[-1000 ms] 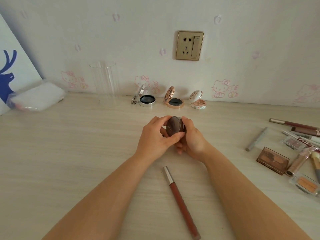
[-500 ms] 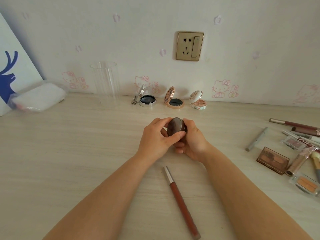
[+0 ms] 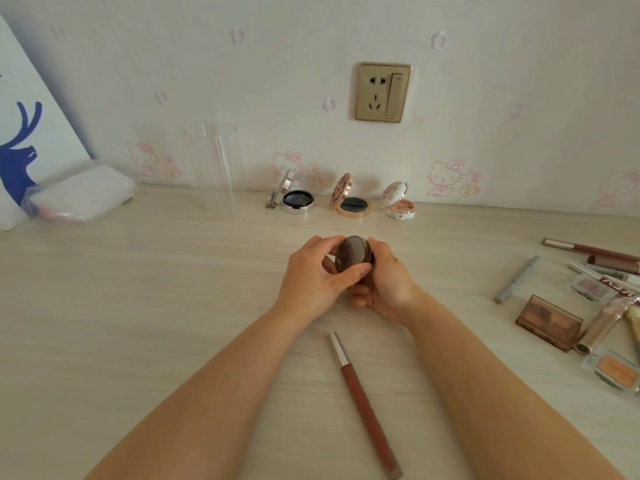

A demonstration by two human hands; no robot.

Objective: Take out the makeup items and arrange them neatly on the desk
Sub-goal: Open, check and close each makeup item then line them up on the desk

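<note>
A round dark brown compact (image 3: 352, 253) is held above the middle of the desk, lid closed and tilted toward me. My left hand (image 3: 313, 277) grips its left edge, thumb on the lower rim. My right hand (image 3: 386, 282) cups it from the right and below. Three open compacts stand in a row at the wall: a silver one (image 3: 296, 201), a rose-gold one (image 3: 351, 201) and a white patterned one (image 3: 398, 204). A long reddish-brown lip pencil (image 3: 363, 407) lies between my forearms.
A pile of makeup lies at the right edge: a brown eyeshadow palette (image 3: 549, 322), a grey pen (image 3: 516, 279), lip pencils (image 3: 588, 251), small clear cases (image 3: 613, 372). A clear plastic cylinder (image 3: 216, 168) stands at the wall; a clear pouch (image 3: 79, 194) lies far left.
Both hands keep holding the brown compact in almost the same spot; it has shifted only slightly. Nothing else on the desk has moved.
</note>
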